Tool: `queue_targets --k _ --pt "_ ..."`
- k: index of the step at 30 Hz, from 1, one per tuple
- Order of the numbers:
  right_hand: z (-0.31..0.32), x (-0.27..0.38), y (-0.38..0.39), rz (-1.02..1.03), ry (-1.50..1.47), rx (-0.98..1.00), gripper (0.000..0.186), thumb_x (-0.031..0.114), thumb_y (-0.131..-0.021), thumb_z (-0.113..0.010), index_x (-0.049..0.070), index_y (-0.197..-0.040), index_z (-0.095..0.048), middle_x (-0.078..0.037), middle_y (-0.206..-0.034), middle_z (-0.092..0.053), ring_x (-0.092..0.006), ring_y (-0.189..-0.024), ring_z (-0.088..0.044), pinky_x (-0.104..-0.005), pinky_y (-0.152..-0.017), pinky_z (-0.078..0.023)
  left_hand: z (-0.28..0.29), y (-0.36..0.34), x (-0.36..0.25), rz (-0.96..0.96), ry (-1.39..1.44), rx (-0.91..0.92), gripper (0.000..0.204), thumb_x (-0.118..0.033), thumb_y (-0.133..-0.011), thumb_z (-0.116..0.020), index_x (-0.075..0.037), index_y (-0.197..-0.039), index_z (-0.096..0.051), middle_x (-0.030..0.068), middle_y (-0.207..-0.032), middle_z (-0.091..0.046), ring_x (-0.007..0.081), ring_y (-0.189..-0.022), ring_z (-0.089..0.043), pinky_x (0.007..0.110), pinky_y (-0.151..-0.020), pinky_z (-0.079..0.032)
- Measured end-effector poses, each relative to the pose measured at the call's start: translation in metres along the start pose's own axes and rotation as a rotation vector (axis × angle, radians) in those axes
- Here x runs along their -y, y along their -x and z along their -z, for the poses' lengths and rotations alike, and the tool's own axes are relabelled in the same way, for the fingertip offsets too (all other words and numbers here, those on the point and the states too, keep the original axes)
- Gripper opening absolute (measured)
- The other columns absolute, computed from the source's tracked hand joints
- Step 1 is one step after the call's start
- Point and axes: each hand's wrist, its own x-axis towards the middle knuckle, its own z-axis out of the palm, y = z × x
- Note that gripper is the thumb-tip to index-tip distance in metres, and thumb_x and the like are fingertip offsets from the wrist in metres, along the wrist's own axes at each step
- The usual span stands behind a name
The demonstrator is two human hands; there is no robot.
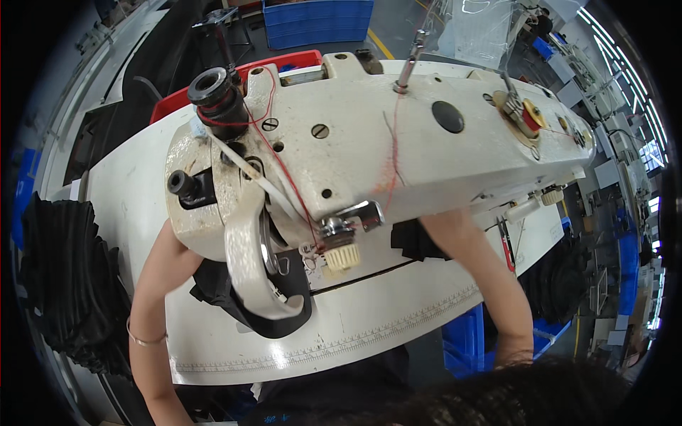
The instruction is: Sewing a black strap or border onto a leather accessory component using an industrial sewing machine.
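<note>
A white sewing machine (369,156) threaded with red thread fills the middle and covers both hands' fingers. My left hand (183,257) reaches behind the machine's left end, beside a black fabric piece (217,287) lying under the machine head. My right hand (442,226) goes under the machine's arm, next to another dark fabric part (412,241). What either hand grips is hidden. A cream tension knob (343,257) sits at the machine's front, and a white curved lever guard (252,266) hangs over the black fabric.
A stack of black fabric pieces (67,284) stands at the left, and more black pieces (558,284) lie at the right. A printed ruler (398,323) runs along the table's near edge. Red-handled scissors (507,245) lie at the right. Blue bins (465,337) stand below.
</note>
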Motion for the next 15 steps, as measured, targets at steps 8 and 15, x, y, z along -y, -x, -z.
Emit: queue_targets --k 8,15 --pt "-0.116 -0.029 -0.010 -0.214 -0.100 0.150 0.022 0.014 -0.077 -0.055 0.005 -0.094 -0.064 -0.012 -0.097 -0.061 -0.0287 -0.092 -0.058 -0.0428 -0.078 -0.046 -0.073 0.055 -0.066 -0.401 -0.116 0.188 0.023 -0.002 -0.076 -0.067 0.002 -0.098 -0.063 0.0118 -0.085 -0.058 0.0253 -0.074 -0.055 0.036 -0.066 -0.048" --pt "-0.124 -0.035 -0.018 -0.378 -0.283 0.116 0.022 0.014 -0.076 -0.055 0.005 -0.094 -0.064 -0.012 -0.097 -0.061 -0.0288 -0.092 -0.058 -0.0427 -0.079 -0.046 -0.204 -0.071 -0.071 -0.298 -0.111 -0.094 0.034 0.007 -0.078 -0.045 0.005 -0.112 -0.051 0.0247 -0.108 -0.055 0.0404 -0.101 -0.053 0.043 -0.090 -0.042"
